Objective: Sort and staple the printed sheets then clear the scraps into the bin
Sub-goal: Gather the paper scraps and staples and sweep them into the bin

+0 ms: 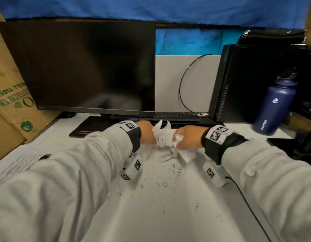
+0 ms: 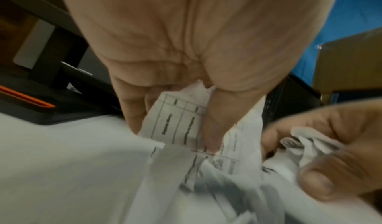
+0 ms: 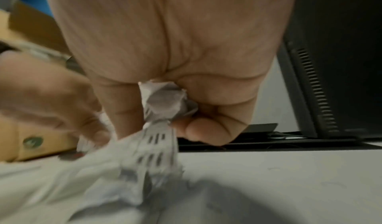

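Observation:
Torn, crumpled paper scraps [image 1: 163,139] printed with table lines lie bunched between both hands at the middle of the white desk [image 1: 151,215]. My left hand [image 1: 147,134] grips a printed scrap [image 2: 177,121] between thumb and curled fingers. My right hand [image 1: 185,137] has its fingers curled round a crumpled wad [image 3: 163,100], and more scraps [image 3: 128,170] hang below it onto the desk. Several loose staples [image 1: 175,173] are scattered on the desk just in front of the hands. A printed sheet [image 1: 20,163] lies flat at the left edge, partly under my left sleeve.
A dark monitor [image 1: 81,67] and keyboard [image 1: 168,116] stand right behind the hands. A black computer tower [image 1: 252,81] and a navy water bottle [image 1: 277,103] are at the right. A cardboard box [image 1: 9,102] sits at the left. A black cable [image 1: 247,206] crosses the right desk.

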Action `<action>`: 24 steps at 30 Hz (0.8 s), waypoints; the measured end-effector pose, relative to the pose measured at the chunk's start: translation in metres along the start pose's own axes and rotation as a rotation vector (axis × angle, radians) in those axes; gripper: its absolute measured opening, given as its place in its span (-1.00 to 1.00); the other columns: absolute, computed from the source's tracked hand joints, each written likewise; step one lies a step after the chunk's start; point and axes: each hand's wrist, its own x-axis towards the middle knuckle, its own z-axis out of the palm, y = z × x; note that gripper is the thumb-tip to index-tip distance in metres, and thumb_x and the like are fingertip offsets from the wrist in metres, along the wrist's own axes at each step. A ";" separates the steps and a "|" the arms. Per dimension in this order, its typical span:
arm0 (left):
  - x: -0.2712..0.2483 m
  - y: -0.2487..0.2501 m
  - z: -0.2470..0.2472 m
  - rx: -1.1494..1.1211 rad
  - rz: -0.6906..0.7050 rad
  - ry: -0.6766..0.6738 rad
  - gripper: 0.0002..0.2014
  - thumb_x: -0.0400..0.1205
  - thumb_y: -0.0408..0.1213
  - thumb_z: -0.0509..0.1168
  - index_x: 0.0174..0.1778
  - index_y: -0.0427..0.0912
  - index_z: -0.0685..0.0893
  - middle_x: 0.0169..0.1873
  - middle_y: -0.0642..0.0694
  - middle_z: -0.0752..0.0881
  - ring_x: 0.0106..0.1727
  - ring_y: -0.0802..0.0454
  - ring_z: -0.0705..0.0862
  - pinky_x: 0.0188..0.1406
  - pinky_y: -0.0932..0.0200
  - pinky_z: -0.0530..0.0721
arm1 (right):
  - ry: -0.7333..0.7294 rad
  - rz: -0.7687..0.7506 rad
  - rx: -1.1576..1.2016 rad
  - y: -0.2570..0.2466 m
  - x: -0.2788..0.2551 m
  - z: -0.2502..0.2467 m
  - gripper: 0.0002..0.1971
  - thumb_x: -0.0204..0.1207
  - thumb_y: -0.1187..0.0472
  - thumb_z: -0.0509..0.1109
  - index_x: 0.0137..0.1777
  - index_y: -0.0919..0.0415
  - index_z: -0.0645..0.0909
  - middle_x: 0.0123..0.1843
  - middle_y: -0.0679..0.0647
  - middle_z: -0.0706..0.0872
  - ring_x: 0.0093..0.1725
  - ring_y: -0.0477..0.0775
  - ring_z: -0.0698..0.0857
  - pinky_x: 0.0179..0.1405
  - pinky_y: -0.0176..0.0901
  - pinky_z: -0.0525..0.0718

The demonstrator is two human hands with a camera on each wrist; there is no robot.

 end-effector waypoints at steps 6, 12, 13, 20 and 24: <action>0.013 0.011 0.031 0.249 0.045 -0.059 -0.62 0.59 -0.11 0.42 0.28 -0.21 0.71 0.15 -0.16 0.76 0.13 -0.13 0.73 0.00 0.11 0.64 | -0.020 -0.038 -0.084 -0.019 0.018 0.033 -0.74 0.40 0.03 0.56 0.02 0.09 0.67 -0.19 -0.05 0.64 -0.22 0.02 0.62 -0.31 -0.22 0.58; 0.009 -0.009 0.025 0.193 0.047 -0.017 -0.65 0.60 -0.23 0.38 0.29 -0.23 0.65 0.20 -0.20 0.72 0.21 -0.18 0.70 0.10 0.07 0.65 | 0.033 -0.015 0.176 0.001 0.011 0.013 -0.87 0.44 0.08 0.49 -0.12 0.12 0.67 -0.24 -0.01 0.64 -0.32 -0.01 0.57 -0.35 -0.21 0.58; 0.007 -0.012 0.020 0.156 0.031 -0.010 -0.61 0.56 -0.25 0.42 0.31 -0.20 0.62 0.18 -0.17 0.72 0.19 -0.16 0.71 0.11 0.06 0.68 | 0.042 0.015 0.255 0.007 0.010 0.006 -0.89 0.50 0.11 0.43 -0.09 0.14 0.65 -0.25 0.03 0.63 -0.35 0.01 0.55 -0.40 -0.21 0.54; -0.011 -0.032 -0.012 -0.170 -0.060 0.015 -0.67 0.58 -0.22 0.45 0.26 -0.13 0.67 -0.14 -0.14 0.81 -0.24 -0.04 0.74 -0.10 0.06 0.80 | 0.103 0.190 0.512 0.024 0.031 0.002 -0.79 0.61 0.11 0.27 0.03 0.26 0.57 -0.24 0.21 0.66 -0.34 0.20 0.63 -0.34 -0.08 0.64; -0.022 -0.038 -0.019 -0.129 -0.089 0.060 -0.65 0.60 -0.12 0.44 0.28 -0.15 0.72 0.12 -0.12 0.80 -0.02 -0.04 0.73 0.01 0.11 0.70 | -0.006 0.101 0.040 -0.014 0.037 0.017 -0.63 0.58 -0.04 0.36 0.18 0.25 0.62 -0.01 0.16 0.73 -0.14 0.19 0.68 -0.07 -0.02 0.69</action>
